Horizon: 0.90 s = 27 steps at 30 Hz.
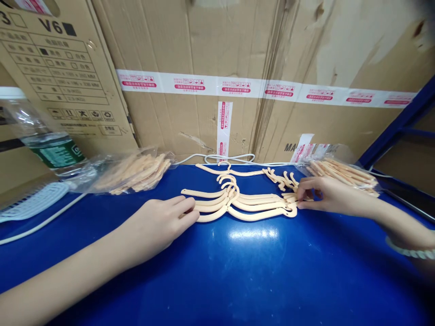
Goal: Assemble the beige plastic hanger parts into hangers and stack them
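Our left hand (163, 221) closed on cream curved plastic hangers (254, 207) at left ends, our right hand (326, 194) pinched near-closed at right ends, hold unclear

The blue table (217, 276) bears hangers (256, 217), two bags (136, 174) and (apparently) a bottle (56, 151).

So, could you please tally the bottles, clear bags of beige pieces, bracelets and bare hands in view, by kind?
Bottle: 1
Clear bags, left bag and right bag: 2
Bracelet: 1
Bare hands, left hand and right hand: 2
Total: 6
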### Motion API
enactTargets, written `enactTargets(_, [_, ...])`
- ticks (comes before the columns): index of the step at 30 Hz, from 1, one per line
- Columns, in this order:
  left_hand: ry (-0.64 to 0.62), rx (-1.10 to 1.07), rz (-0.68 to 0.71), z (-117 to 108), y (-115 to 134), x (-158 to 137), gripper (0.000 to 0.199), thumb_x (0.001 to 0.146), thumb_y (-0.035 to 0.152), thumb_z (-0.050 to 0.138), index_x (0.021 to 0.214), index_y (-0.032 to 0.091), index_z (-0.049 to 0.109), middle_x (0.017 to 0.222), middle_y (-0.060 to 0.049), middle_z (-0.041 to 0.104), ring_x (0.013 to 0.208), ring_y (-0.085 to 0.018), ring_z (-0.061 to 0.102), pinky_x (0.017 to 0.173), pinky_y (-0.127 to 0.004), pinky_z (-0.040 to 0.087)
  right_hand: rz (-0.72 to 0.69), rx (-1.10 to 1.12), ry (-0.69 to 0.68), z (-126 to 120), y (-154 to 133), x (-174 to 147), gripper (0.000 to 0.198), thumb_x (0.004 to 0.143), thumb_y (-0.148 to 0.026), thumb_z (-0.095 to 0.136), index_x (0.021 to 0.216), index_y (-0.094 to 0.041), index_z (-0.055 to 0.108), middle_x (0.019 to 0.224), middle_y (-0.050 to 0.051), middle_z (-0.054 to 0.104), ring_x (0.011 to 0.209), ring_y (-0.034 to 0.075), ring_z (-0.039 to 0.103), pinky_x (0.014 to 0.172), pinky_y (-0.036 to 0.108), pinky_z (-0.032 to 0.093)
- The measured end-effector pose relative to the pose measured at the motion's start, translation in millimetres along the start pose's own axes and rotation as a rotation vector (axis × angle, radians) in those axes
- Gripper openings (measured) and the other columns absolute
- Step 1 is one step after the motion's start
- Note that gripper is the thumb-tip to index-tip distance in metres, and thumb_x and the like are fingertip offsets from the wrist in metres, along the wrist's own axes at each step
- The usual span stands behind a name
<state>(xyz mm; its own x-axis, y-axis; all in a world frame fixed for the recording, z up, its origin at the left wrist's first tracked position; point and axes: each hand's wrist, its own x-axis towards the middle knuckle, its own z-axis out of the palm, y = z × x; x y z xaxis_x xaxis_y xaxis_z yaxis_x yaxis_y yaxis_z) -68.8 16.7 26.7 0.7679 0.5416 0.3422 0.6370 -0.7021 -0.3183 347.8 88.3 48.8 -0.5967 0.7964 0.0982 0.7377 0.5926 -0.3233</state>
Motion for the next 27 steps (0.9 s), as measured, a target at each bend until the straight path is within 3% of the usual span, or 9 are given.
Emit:
enactTargets(3, [-0.049,0.101,0.076,0,0,2,0.022,0.091,0.007,0.044,0.093,0.016,0.064,0.092,-0.008,0.066,0.077,-0.022,0.064,0.052,-0.029,0.044,-0.023,-0.052,0.024,2,-4,1,0.015,0.081,-0.035,0.067,0.078,-0.021,0.066,0.074,0.004,0.065,0.066,0.019,0.058,0.06,0.031,0.045])
enactTargets(7, [0.012,0.138,0.072,-1,8,6,0.02,0.091,0.009,0.046,0.093,0.015,0.065,0.089,-0.008,0.068,0.071,-0.023,0.064,0.056,-0.033,0.049,-0.082,-0.02,0.094,12,-23,4,0.013,0.084,-0.027,0.063,0.096,-0.023,0.062,0.097,0.006,0.067,0.086,0.023,0.062,0.074,0.036,0.049])
enactTargets(11, [0.078,0.073,0.025,1,14,9,0.021,0.094,0.01,0.045,0.095,0.016,0.065,0.096,-0.008,0.07,0.085,-0.024,0.066,0.077,-0.04,0.053,-0.167,0.008,0.2,34,-51,7,0.02,0.091,-0.026,0.053,0.11,-0.024,0.058,0.111,0.01,0.063,0.103,0.027,0.059,0.088,0.042,0.05])
enactTargets(14, [0.067,-0.068,-0.058,6,11,9,0.022,0.095,0.015,0.045,0.106,0.015,0.064,0.11,-0.012,0.068,0.104,-0.027,0.062,0.092,-0.046,0.05,-0.21,0.012,0.197,49,-64,7,0.033,0.093,-0.03,0.052,0.125,-0.024,0.054,0.124,0.013,0.06,0.115,0.029,0.056,0.096,0.045,0.049])
enactTargets(20, [-0.035,-0.324,-0.236,18,0,1,0.044,0.097,0.029,0.048,0.14,0.022,0.045,0.147,-0.013,0.048,0.136,-0.029,0.042,0.11,-0.054,0.038,-0.154,-0.021,0.143,58,-58,5,0.048,0.096,-0.04,0.05,0.139,-0.022,0.046,0.138,0.015,0.053,0.126,0.031,0.052,0.104,0.05,0.045])
enactTargets(23, [-0.104,-0.359,-0.263,20,-2,-1,0.045,0.099,0.032,0.043,0.143,0.024,0.041,0.148,-0.011,0.047,0.138,-0.029,0.04,0.111,-0.056,0.036,-0.152,-0.005,0.128,57,-53,6,0.045,0.097,-0.04,0.047,0.138,-0.022,0.047,0.138,0.014,0.054,0.127,0.029,0.052,0.105,0.049,0.046])
enactTargets(27, [-0.059,-0.376,-0.241,19,-1,0,0.036,0.099,0.026,0.043,0.133,0.02,0.051,0.137,-0.012,0.055,0.129,-0.026,0.049,0.107,-0.047,0.043,-0.17,0.024,0.127,56,-53,7,0.038,0.099,-0.034,0.043,0.135,-0.022,0.05,0.135,0.013,0.056,0.125,0.027,0.054,0.104,0.047,0.047])
